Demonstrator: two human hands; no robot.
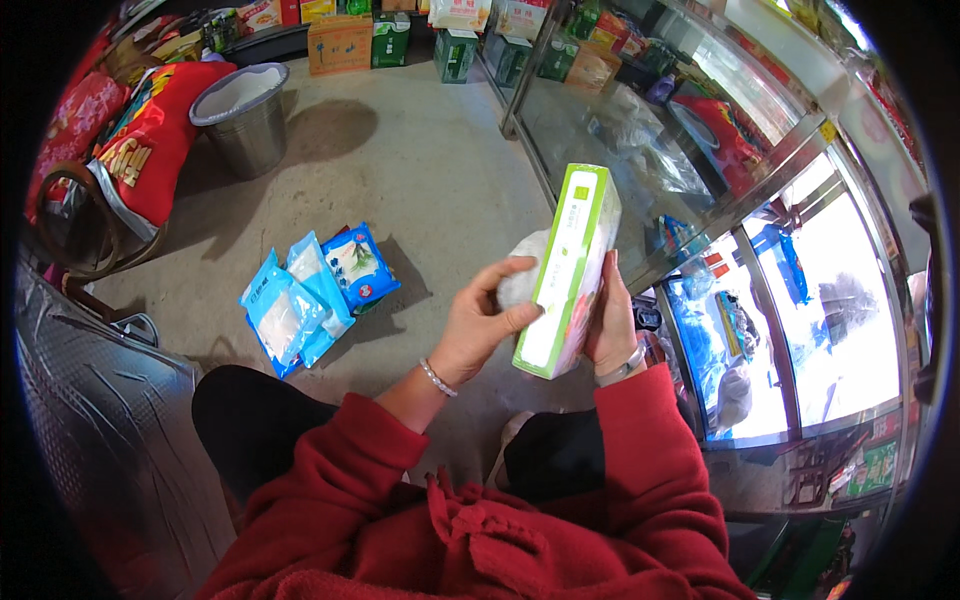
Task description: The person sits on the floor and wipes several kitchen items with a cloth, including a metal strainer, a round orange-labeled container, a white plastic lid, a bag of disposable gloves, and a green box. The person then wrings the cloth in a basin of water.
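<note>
A green and white cardboard box [562, 277] is held upright, slightly tilted, between both hands. My left hand [480, 315] grips a whitish crumpled cloth or wad [523, 279] and rests its thumb against the left side of the box. On the right side, my right hand [611, 322] holds the box, its fingers partly hidden behind it. Several filled plastic packets lie in an overlapping pile on the floor to the left: pale blue ones [281, 315] and a darker blue one [364, 262].
A metal bin [251, 131] with a pale liner stands at the upper left, beside a red packed sack [165, 135]. Cartons [340, 46] line the far side. A glass display case [765, 187] runs along the right. Silvery sheeting [112, 420] covers something at the lower left.
</note>
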